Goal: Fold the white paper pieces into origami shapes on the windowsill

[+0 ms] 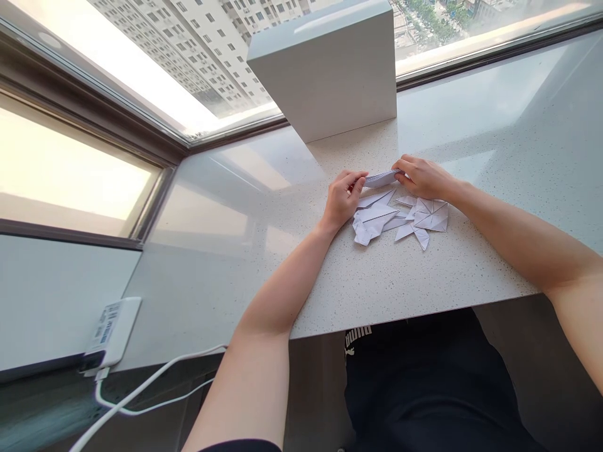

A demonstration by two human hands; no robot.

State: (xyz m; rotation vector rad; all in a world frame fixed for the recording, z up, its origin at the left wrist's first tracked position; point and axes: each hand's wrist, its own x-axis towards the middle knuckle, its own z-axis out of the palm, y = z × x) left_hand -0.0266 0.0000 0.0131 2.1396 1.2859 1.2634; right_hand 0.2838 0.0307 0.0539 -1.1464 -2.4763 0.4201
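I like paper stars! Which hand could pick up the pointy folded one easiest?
Probably the right hand: the pointy folded piece lies just beside its wrist, while the left hand sits farther off. Both pinch a paper strip.

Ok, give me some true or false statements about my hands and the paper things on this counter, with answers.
1. The left hand and the right hand grip one folded paper strip between them. True.
2. A pile of folded papers lies on the counter, on the person's side of the strip. True.
3. The white box sits on that pile. False: it stands behind the hands, apart from the pile.
4. The white charger lies beside the right hand. False: it lies far left, cable attached.
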